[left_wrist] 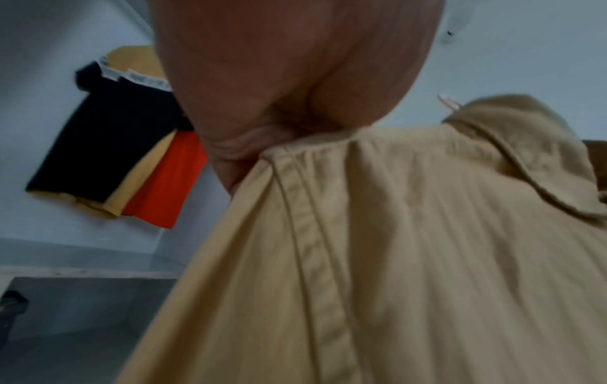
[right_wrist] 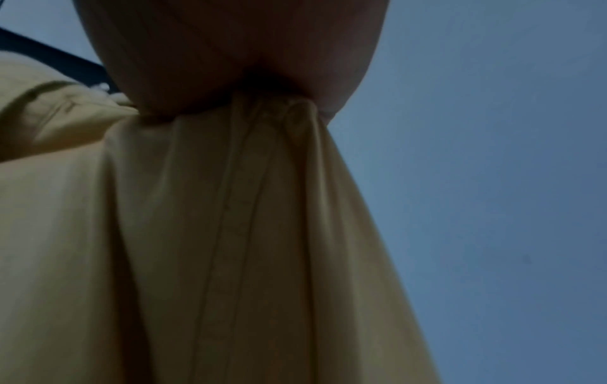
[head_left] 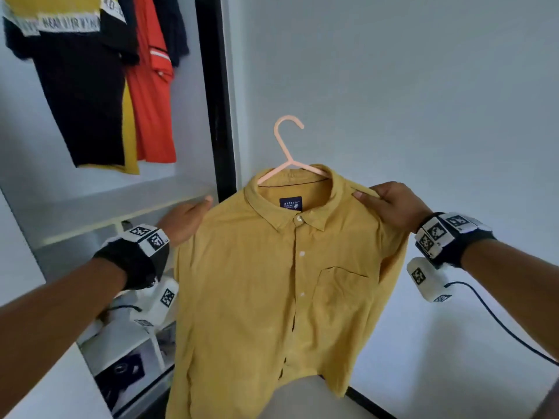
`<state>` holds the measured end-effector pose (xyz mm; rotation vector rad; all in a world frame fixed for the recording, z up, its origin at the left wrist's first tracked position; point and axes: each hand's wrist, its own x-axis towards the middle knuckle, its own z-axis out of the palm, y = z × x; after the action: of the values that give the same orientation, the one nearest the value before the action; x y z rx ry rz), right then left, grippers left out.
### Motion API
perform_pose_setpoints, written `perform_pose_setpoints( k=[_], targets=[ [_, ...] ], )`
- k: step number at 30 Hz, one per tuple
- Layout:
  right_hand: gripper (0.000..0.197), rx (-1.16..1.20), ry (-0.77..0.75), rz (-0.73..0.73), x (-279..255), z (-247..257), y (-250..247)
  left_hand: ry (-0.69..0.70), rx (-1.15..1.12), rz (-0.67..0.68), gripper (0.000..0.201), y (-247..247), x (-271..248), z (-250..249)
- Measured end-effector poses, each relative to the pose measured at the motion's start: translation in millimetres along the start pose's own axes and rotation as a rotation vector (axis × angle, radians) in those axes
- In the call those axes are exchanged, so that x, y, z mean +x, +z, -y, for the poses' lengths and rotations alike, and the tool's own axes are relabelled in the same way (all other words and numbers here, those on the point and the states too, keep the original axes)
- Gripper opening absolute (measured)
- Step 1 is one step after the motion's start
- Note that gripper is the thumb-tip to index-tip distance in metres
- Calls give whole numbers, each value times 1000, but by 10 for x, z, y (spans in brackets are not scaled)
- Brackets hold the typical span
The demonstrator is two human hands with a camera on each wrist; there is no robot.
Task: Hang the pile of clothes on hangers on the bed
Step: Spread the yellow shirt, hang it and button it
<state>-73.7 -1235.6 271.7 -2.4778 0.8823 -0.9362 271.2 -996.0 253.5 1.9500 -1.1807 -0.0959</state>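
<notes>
Yellow shirt [head_left: 260,291] on pink hanger [head_left: 287,146], both hands' fingers clamped on its shoulders, bare wall [head_left: 408,86] behind.

Bare forearms, black wrist straps [head_left: 133,261], white tagged cam blocks [head_left: 428,279], black cable [head_left: 496,316]

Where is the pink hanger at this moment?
In the head view the pink hanger sits centre frame, inside the collar of the yellow shirt, its hook free above. The left hand and right hand hold the shirt's shoulders.
</notes>
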Motion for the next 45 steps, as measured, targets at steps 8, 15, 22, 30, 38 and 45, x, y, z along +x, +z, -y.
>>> perform_pose_setpoints(
  k=[8, 15, 22, 30, 38, 45],
  targets=[
    [60, 204, -104, 53, 1231, 122, 392, -61, -55, -176, 68, -336, 812, 140],
    [60, 312, -163, 174, 2525, 224, 991, 145, 37, -242, 64, -711, 1525, 402],
    [41, 440, -257, 323, 3546, 862, 1458, 118, 150, -391, 63, -1326, 2176, 904],
    [39, 492, -446, 266, 4596, 1786, 2053, 147, 156, -531, 55, -2400, 3069, 1506],
    [32, 546, -604, -56, 5422, 2516, 2347, 180, 235, -922, 38, -3337, 4055, 1748],
    [26, 538, -748, -293, 6292, 3264, 2414, 241, 282, -941, 47, -3775, 4873, 1613]
  ],
)
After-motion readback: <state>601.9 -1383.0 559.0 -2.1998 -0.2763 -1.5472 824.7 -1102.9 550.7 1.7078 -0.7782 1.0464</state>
